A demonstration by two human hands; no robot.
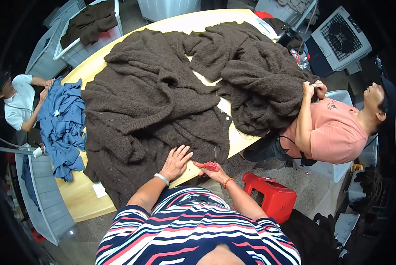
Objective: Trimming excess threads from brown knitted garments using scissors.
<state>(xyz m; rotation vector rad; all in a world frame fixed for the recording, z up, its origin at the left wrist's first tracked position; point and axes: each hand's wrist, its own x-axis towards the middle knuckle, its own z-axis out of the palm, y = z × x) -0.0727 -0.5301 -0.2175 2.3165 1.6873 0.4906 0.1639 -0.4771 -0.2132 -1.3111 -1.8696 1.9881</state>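
Observation:
A large dark brown knitted fabric (140, 97) lies in thick folds over the pale yellow table (81, 198). My left hand (177, 162) rests flat on its near edge, fingers stretched out. Close beside it, at the table's front edge, my right hand (213, 173) is closed around a small red-handled tool (210, 166). A thin metal tip stands up from this tool; its exact kind is unclear. A gap of bare table separates the fabric from a second brown knitted heap (264, 84) at the right.
At the right, a person in a pink shirt (328, 128) grips the second heap. At the left, another person (21, 99) handles blue garments (63, 119). A red plastic stool (268, 194) stands at my right; a bin (59, 53) with brown clothing is at the far left.

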